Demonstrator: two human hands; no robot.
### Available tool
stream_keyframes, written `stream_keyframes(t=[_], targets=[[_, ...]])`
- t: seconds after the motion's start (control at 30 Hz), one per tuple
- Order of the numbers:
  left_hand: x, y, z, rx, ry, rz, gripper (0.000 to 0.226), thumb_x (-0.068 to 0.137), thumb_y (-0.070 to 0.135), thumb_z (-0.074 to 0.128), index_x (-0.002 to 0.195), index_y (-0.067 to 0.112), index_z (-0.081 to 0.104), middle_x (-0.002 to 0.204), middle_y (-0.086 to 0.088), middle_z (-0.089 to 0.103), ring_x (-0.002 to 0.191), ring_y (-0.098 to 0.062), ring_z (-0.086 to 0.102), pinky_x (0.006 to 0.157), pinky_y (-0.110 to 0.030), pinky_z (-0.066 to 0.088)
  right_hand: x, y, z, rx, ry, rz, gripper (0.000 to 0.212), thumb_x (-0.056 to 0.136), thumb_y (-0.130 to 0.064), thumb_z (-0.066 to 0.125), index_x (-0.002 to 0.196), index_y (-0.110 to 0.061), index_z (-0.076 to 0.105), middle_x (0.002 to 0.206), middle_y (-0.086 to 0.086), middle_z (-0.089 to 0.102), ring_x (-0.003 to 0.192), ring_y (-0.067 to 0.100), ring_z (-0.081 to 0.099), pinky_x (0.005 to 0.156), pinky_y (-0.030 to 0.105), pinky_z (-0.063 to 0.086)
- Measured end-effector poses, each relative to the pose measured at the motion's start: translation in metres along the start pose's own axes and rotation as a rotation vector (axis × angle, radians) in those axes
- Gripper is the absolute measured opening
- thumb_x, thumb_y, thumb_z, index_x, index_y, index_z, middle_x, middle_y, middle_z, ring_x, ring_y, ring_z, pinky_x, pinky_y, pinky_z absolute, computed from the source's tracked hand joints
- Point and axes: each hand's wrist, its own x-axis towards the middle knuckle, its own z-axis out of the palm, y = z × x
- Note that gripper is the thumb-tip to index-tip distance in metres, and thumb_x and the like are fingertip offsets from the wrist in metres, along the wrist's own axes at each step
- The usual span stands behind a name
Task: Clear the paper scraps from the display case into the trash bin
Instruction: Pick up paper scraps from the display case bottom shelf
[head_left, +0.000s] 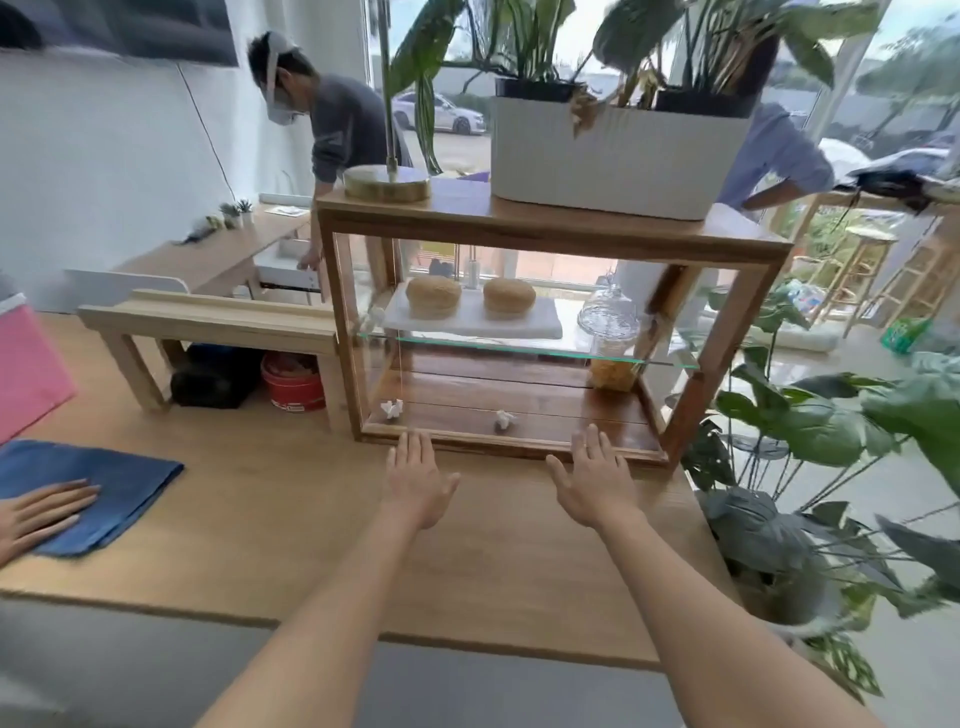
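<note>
A wood-framed glass display case (722, 332) stands on the wooden counter. Two crumpled white paper scraps lie on its bottom board: one (392, 409) at the left front, another (505, 419) near the middle. My left hand (418, 480) and my right hand (595, 480) are stretched out flat, palms down, fingers apart, just in front of the case's lower front rail. Both hands hold nothing. No trash bin is clearly seen.
The glass shelf carries a white board (472, 319) with two buns and a glass jar (610, 338). A white planter (618, 150) and a gold lamp base (387, 183) stand on top. Another person's hand (41, 512) rests on a blue cloth (104, 488) at left. Leafy plants (831, 431) crowd the right. A red tub (293, 382) sits under a bench.
</note>
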Motion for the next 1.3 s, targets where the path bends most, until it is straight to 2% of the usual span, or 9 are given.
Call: stream_keyframes(t=[0.27, 0.4, 0.5, 0.63, 0.73, 0.93, 1.03, 1.17, 1.3], targets=[[0.050, -0.038, 0.000, -0.001, 0.226, 0.097, 0.077, 0.099, 0.050, 0.028, 0.151, 0.002, -0.001, 0.160, -0.016, -0.009, 0.149, -0.028, -0.007, 0.122, -0.039, 0.000, 0.044, -0.028, 0.013, 0.001, 0.277, -0.057, 0.065, 0.100, -0.044, 0.029, 0.153, -0.010, 0.011, 0.161, 0.009, -0.004, 0.150, 0.023, 0.001, 0.120, 0.040, 0.010], [0.074, -0.058, 0.007, 0.008, 0.425, 0.135, 0.081, 0.090, 0.054, 0.018, 0.150, 0.000, 0.012, 0.158, -0.015, 0.001, 0.149, -0.026, 0.006, 0.119, -0.034, 0.000, 0.061, -0.038, 0.017, 0.015, 0.419, -0.036, 0.075, 0.090, -0.051, 0.014, 0.150, -0.007, 0.023, 0.160, 0.013, 0.009, 0.148, 0.028, 0.016, 0.117, 0.044, 0.019], [0.086, -0.067, 0.000, 0.018, 0.454, 0.139, 0.078, 0.090, 0.050, 0.024, 0.150, 0.002, 0.013, 0.159, -0.016, 0.006, 0.148, -0.017, -0.014, 0.117, -0.028, -0.011, 0.072, -0.039, 0.016, 0.038, 0.475, -0.005, 0.072, 0.092, -0.049, 0.016, 0.150, -0.007, 0.021, 0.160, 0.012, 0.013, 0.148, 0.026, 0.015, 0.117, 0.043, 0.017], [0.094, -0.069, -0.007, 0.049, 0.465, 0.176, 0.076, 0.091, 0.046, 0.027, 0.152, 0.003, 0.012, 0.161, -0.015, 0.006, 0.149, -0.022, -0.002, 0.119, -0.029, -0.009, 0.082, -0.034, 0.018, 0.007, 0.503, 0.012, 0.068, 0.096, -0.047, 0.020, 0.151, -0.006, 0.017, 0.159, 0.011, 0.017, 0.146, 0.022, 0.011, 0.116, 0.038, 0.008], [0.107, -0.069, -0.004, 0.059, 0.470, 0.186, 0.073, 0.092, 0.046, 0.026, 0.152, 0.007, 0.012, 0.161, -0.012, 0.003, 0.149, -0.019, -0.008, 0.119, -0.032, -0.005, 0.091, -0.032, 0.014, -0.015, 0.507, -0.021, 0.067, 0.098, -0.049, 0.011, 0.151, -0.008, 0.016, 0.160, 0.010, 0.012, 0.147, 0.024, 0.013, 0.118, 0.037, 0.002], [0.129, -0.060, 0.003, 0.001, 0.526, 0.141, 0.071, 0.093, 0.047, 0.024, 0.152, 0.012, 0.007, 0.161, -0.010, 0.004, 0.149, -0.018, -0.012, 0.117, -0.043, 0.013, 0.111, -0.040, 0.011, -0.080, 0.631, -0.109, 0.066, 0.096, -0.042, 0.031, 0.151, -0.009, 0.019, 0.159, 0.005, 0.011, 0.148, 0.013, -0.014, 0.118, 0.037, 0.005], [0.136, -0.054, 0.004, -0.024, 0.542, 0.140, 0.071, 0.096, 0.054, 0.016, 0.152, 0.015, -0.004, 0.161, -0.006, -0.008, 0.148, -0.016, -0.015, 0.118, -0.036, 0.000, 0.122, -0.044, 0.013, -0.132, 0.613, -0.215, 0.068, 0.096, -0.043, 0.032, 0.152, -0.014, 0.007, 0.159, 0.003, 0.009, 0.148, 0.013, -0.015, 0.119, 0.038, 0.004], [0.140, -0.048, 0.011, 0.006, 0.564, 0.109, 0.074, 0.095, 0.058, 0.005, 0.152, 0.011, -0.006, 0.160, -0.006, -0.016, 0.148, -0.019, -0.016, 0.120, -0.033, -0.013, 0.134, -0.049, 0.018, -0.104, 0.618, -0.242, 0.067, 0.095, -0.043, 0.033, 0.151, -0.012, 0.013, 0.159, 0.006, 0.014, 0.149, 0.017, -0.005, 0.118, 0.037, 0.000], [0.146, -0.045, 0.016, -0.016, 0.554, 0.086, 0.079, 0.093, 0.064, 0.003, 0.151, 0.012, -0.011, 0.160, -0.008, -0.015, 0.148, -0.021, -0.018, 0.119, -0.033, -0.017, 0.140, -0.036, 0.021, -0.099, 0.637, -0.312, 0.063, 0.100, -0.046, 0.016, 0.152, -0.020, -0.007, 0.159, -0.002, -0.020, 0.147, 0.012, -0.017, 0.118, 0.036, -0.003]])
